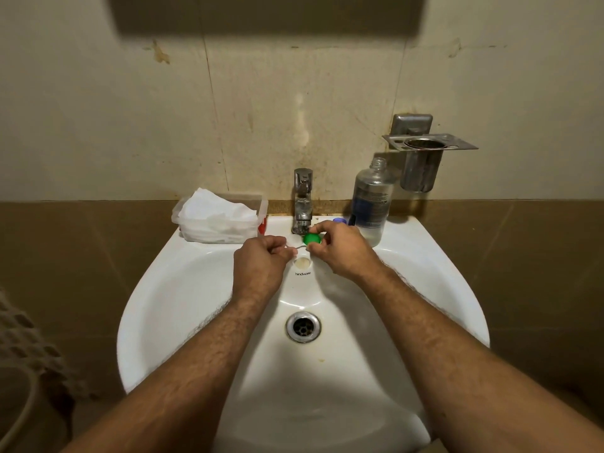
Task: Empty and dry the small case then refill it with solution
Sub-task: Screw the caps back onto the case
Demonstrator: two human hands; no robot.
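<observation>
Both hands hold a small case over the back of the white sink (202, 289), just below the tap (303, 204). My left hand (261, 266) is closed around the case's left end, which is mostly hidden; only a thin pale strip of the case (295, 247) shows between the hands. My right hand (340, 250) pinches the green round cap (311, 239) on the case's right end. A clear solution bottle (372, 201), uncapped, stands on the sink's back right ledge. A blue cap (340, 220) lies beside it.
A clear plastic box of white tissues (219, 217) sits on the back left ledge, with a small red item (262, 226) at its right side. A steel cup holder (425, 155) hangs on the wall at right. The drain (303, 326) lies in the basin's middle.
</observation>
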